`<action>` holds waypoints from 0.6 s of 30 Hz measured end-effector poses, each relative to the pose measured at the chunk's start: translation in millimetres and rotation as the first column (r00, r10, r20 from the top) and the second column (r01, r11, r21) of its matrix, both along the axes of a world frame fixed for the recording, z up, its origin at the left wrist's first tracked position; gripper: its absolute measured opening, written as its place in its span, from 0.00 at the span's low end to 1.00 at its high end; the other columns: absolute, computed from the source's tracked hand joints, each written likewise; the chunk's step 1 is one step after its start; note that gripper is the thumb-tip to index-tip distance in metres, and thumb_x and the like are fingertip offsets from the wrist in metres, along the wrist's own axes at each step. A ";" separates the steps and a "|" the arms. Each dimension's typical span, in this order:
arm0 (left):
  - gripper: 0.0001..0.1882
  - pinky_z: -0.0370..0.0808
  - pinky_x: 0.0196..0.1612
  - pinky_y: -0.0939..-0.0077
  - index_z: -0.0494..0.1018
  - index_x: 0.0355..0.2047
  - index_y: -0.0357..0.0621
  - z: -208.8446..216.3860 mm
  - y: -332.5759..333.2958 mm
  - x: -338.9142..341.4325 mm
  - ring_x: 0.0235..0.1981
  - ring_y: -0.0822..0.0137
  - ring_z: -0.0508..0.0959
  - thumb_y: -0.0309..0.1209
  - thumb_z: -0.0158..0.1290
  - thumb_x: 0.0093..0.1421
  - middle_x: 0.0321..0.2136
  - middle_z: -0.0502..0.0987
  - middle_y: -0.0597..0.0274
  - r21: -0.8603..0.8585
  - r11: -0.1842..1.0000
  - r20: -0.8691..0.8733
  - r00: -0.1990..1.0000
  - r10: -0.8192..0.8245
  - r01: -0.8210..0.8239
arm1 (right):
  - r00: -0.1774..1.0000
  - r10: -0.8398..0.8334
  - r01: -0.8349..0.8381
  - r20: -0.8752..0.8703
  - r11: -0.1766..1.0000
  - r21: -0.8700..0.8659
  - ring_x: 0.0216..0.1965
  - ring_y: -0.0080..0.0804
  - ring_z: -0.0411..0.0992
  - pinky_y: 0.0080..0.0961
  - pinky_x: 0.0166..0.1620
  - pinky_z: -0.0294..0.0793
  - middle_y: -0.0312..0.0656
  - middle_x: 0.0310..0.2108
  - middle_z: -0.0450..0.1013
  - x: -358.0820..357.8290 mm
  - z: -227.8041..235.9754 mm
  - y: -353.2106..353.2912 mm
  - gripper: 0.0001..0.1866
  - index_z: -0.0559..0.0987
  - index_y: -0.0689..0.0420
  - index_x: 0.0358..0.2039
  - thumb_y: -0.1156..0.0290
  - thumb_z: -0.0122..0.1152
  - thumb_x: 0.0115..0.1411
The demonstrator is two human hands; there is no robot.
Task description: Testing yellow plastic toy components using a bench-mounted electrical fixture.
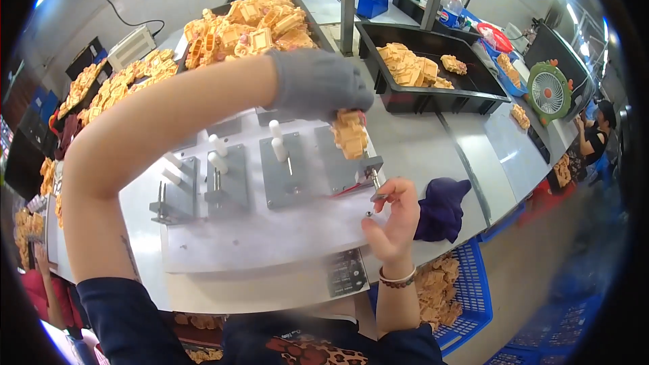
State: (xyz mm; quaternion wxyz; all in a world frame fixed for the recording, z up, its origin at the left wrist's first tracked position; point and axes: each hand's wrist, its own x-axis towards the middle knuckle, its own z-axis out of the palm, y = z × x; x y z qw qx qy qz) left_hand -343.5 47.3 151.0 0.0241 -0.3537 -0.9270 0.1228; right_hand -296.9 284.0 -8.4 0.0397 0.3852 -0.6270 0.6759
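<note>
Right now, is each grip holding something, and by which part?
Left grip: yellow piece, by its upper end. Right grip: whether it holds the metal rod is unclear.

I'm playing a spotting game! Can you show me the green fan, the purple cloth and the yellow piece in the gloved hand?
Green fan (548,92), head view: middle of its round front.
Purple cloth (443,211), head view: middle of its crumpled heap.
Yellow piece (350,135), head view: middle of its visible side.
</note>
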 end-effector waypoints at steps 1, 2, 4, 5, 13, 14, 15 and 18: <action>0.09 0.74 0.43 0.62 0.73 0.34 0.48 14.6 0.3 5.6 0.39 0.55 0.77 0.33 0.59 0.54 0.32 0.76 0.56 0.120 0.993 -0.007 1.000 0.010 -0.009 | 1.000 -0.015 0.015 0.004 1.000 -0.002 0.32 0.23 0.60 0.19 0.36 0.63 0.39 0.34 0.62 -1.8 2.6 2.8 0.22 0.67 0.62 0.38 0.77 0.57 0.38; 0.12 0.75 0.44 0.64 0.73 0.37 0.48 28.9 -9.0 8.0 0.39 0.58 0.77 0.34 0.60 0.54 0.33 0.76 0.56 0.232 0.969 0.027 0.996 0.086 -0.090 | 1.000 -0.003 0.003 -0.018 1.000 -0.010 0.32 0.24 0.59 0.19 0.35 0.63 0.39 0.33 0.61 -2.2 4.5 2.3 0.22 0.66 0.61 0.38 0.77 0.58 0.38; 0.17 0.75 0.43 0.70 0.73 0.42 0.48 52.1 -50.4 1.7 0.38 0.64 0.78 0.36 0.62 0.54 0.34 0.76 0.58 0.366 0.900 0.087 0.972 0.220 -0.237 | 0.999 0.010 -0.011 -0.036 0.999 -0.032 0.31 0.24 0.59 0.19 0.35 0.62 0.38 0.32 0.61 1.5 6.8 -2.8 0.22 0.66 0.61 0.37 0.76 0.58 0.38; 0.19 0.76 0.42 0.73 0.72 0.45 0.47 58.5 -73.9 -10.7 0.38 0.66 0.78 0.36 0.62 0.54 0.35 0.77 0.58 0.403 0.871 0.101 0.959 0.264 -0.282 | 0.999 -0.042 0.042 -0.026 0.999 -0.032 0.28 0.26 0.60 0.21 0.32 0.62 0.39 0.29 0.63 0.6 6.6 -3.1 0.22 0.67 0.60 0.36 0.73 0.60 0.38; 0.30 0.78 0.49 0.69 0.67 0.53 0.32 72.7 -265.0 -41.7 0.43 0.60 0.77 0.41 0.61 0.58 0.44 0.74 0.50 0.789 -0.500 0.549 0.776 0.311 -0.357 | 1.000 0.007 -0.007 -0.010 0.999 0.035 0.30 0.24 0.58 0.20 0.34 0.61 0.37 0.32 0.59 4.4 4.1 -0.5 0.24 0.65 0.59 0.38 0.72 0.61 0.37; 0.34 0.77 0.51 0.67 0.65 0.55 0.32 70.1 -264.7 -55.8 0.47 0.58 0.75 0.42 0.62 0.57 0.47 0.71 0.48 0.841 -0.502 0.428 0.816 0.389 -0.201 | 0.999 -0.011 0.010 0.030 0.999 0.037 0.30 0.24 0.58 0.19 0.35 0.61 0.37 0.32 0.59 5.3 5.3 3.2 0.25 0.65 0.59 0.38 0.72 0.61 0.37; 0.37 0.76 0.53 0.65 0.62 0.58 0.33 68.4 -266.7 -56.4 0.50 0.56 0.73 0.44 0.63 0.56 0.51 0.69 0.46 0.871 -0.491 0.306 0.820 0.485 -0.034 | 1.000 -0.007 0.006 0.023 0.999 0.037 0.30 0.24 0.58 0.19 0.35 0.61 0.37 0.32 0.59 5.4 5.4 3.0 0.25 0.65 0.59 0.38 0.72 0.61 0.37; 0.38 0.73 0.55 0.61 0.61 0.60 0.36 52.8 -283.0 -43.1 0.55 0.54 0.69 0.45 0.61 0.57 0.55 0.65 0.46 0.875 -0.449 0.394 0.802 0.448 -0.180 | 1.000 -0.013 0.013 0.018 1.000 0.025 0.32 0.24 0.58 0.20 0.35 0.62 0.38 0.33 0.59 5.3 3.6 -1.0 0.25 0.64 0.59 0.39 0.72 0.60 0.37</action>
